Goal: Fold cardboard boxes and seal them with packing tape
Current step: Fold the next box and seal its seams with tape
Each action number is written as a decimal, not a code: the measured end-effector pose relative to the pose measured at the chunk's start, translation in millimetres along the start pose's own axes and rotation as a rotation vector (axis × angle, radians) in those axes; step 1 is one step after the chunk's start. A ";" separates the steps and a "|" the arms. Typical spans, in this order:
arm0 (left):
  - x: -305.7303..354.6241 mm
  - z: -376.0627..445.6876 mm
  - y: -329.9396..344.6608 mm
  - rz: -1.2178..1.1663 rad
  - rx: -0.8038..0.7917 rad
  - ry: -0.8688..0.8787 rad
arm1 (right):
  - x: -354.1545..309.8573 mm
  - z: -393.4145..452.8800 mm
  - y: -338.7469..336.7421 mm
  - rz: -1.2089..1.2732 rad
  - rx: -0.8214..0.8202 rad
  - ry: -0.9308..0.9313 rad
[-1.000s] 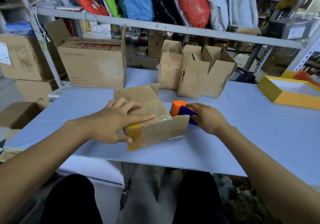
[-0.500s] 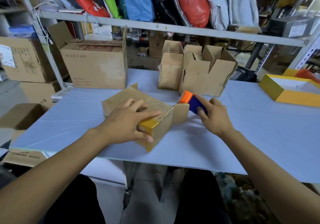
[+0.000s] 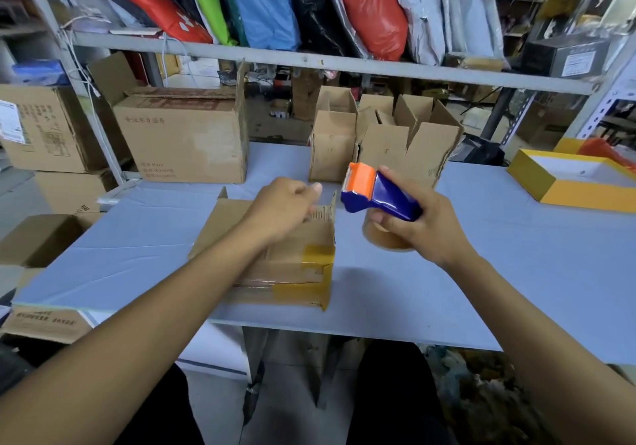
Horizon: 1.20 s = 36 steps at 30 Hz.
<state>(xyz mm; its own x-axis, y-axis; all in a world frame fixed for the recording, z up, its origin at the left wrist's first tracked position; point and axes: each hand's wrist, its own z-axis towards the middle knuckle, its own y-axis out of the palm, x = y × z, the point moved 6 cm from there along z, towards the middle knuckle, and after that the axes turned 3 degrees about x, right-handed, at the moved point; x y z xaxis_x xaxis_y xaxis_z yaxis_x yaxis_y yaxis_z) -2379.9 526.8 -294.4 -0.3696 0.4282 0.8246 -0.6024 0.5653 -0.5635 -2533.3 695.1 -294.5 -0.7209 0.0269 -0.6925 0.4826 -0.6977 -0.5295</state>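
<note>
A small cardboard box (image 3: 292,265) lies on the grey table (image 3: 499,272) in front of me, with yellowish tape patches on its near right corner and clear tape along its seam. My left hand (image 3: 284,208) sits on the box's far upper edge, fingers curled around it by a raised flap. To the right of the box, lifted off the table, is a blue tape dispenser (image 3: 382,196) with an orange head. My right hand (image 3: 423,227) grips it, and the brown tape roll (image 3: 383,238) shows below my fingers.
Several small open boxes (image 3: 389,141) stand at the back middle of the table. A large carton (image 3: 186,138) is at the back left. A yellow tray (image 3: 571,183) lies at the far right. More cartons (image 3: 41,128) are stacked to the left, off the table.
The box has been turned on the table and my left hand moved from its near corner to its far edge. My right hand lifted the dispenser up and away from the box.
</note>
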 end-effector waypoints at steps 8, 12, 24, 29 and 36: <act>4.0 9.5 21.6 -0.530 -0.142 -0.282 | -16.9 4.6 11.7 0.058 -0.099 -0.052; 4.2 10.6 16.9 -0.691 -0.186 -0.298 | -9.3 6.5 8.4 0.059 -0.102 -0.027; 2.3 18.7 11.5 -0.421 0.028 -0.244 | -1.8 13.6 16.0 0.069 -0.138 -0.005; 6.2 23.0 3.7 -0.245 0.186 -0.186 | -0.5 25.3 19.8 0.084 -0.173 0.044; -26.1 28.3 -19.1 -0.215 0.255 -0.263 | 20.1 20.3 11.4 0.073 -0.241 0.087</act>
<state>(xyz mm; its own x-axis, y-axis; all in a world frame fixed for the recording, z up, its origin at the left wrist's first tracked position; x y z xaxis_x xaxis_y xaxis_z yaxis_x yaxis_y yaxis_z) -2378.7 484.8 -303.8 -0.3648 0.1061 0.9250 -0.8290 0.4152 -0.3745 -2552.5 673.1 -304.5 -0.6391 0.0516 -0.7674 0.6438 -0.5100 -0.5704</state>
